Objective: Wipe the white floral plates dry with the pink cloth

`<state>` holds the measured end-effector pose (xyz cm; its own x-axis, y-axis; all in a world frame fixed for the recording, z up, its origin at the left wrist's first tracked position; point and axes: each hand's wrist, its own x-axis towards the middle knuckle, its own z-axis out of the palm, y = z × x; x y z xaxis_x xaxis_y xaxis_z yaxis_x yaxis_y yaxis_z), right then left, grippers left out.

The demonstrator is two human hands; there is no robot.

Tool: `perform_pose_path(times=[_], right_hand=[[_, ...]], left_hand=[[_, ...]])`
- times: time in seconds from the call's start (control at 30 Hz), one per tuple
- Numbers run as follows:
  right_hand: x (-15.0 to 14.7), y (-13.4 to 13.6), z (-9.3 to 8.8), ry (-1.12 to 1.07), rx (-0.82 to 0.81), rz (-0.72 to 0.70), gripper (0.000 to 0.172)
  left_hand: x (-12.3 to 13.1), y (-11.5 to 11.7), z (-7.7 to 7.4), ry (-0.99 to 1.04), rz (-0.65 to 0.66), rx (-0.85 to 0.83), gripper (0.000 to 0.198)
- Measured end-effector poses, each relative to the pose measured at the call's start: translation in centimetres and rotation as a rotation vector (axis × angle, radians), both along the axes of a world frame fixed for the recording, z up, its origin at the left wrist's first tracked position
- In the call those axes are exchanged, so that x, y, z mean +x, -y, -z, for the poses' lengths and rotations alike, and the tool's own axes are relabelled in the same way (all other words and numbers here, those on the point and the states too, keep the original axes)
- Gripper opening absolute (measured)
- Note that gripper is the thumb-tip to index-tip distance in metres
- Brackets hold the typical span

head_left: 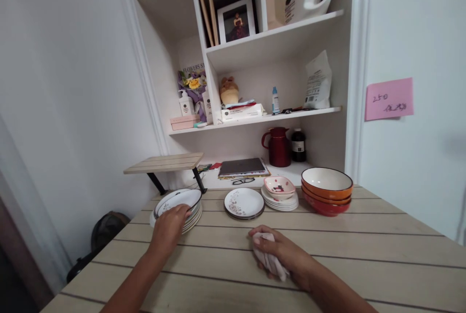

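Observation:
My left hand point(169, 228) has its fingers closed on the near rim of a white dark-rimmed plate point(178, 200). That plate tops a stack of plates point(194, 220) at the left of the table; the thumb is hidden. Over the table's middle, my right hand point(282, 255) is wrapped round a crumpled pale cloth point(267, 255). Beyond the right hand lies a small pile of white plates with a floral print point(243, 203). Next to it, a pink-and-white square bowl point(279, 185) sits on a stack of small white plates point(282, 205).
Orange and red bowls point(326, 189) are nested at the right. A small raised wooden shelf point(163, 162) stands behind the left stack. Farther back are a closed laptop point(242, 166), glasses point(243, 181), a red jug point(279, 148) and a dark bottle point(298, 145) beneath white shelving point(273, 117).

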<state>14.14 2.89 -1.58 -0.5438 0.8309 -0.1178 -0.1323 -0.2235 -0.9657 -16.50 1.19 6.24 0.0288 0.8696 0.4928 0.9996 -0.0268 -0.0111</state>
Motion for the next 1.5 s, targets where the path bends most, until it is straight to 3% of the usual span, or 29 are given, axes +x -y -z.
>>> perform_pose_path(times=[0.23,0.43,0.6,0.97,1.17,1.33,1.5], right_hand=[[-0.1,0.2,-0.1,-0.031,0.013,-0.004,0.050],[0.0,0.0,0.2,-0.031,-0.020,0.008,0.051],[0.0,0.1,0.0,-0.034,-0.015,0.006,0.052],[-0.1,0.3,-0.3,-0.020,0.007,-0.017,0.052],[-0.1,0.1,-0.1,-0.007,-0.027,0.020,0.051],[-4.0,0.5,-1.1,-0.011,-0.232,0.023,0.050],[-9.5,0.3,-3.7,-0.199,-0.409,-0.015,0.064]], left_hand=[[-0.2,-0.2,-0.6,-0.076,-0.051,-0.081,0.028],[-1.0,-1.7,-0.2,-0.134,-0.059,-0.090,0.054],[-1.5,-2.3,-0.3,-0.154,-0.075,-0.082,0.023],[-3.1,-1.6,0.0,-0.076,-0.030,0.015,0.020],[-4.4,-1.1,0.5,-0.001,0.166,0.089,0.028],[-3.7,-0.6,0.0,-0.010,0.279,0.288,0.029],[-1.8,1.6,-0.2,-0.210,0.410,0.390,0.019]])
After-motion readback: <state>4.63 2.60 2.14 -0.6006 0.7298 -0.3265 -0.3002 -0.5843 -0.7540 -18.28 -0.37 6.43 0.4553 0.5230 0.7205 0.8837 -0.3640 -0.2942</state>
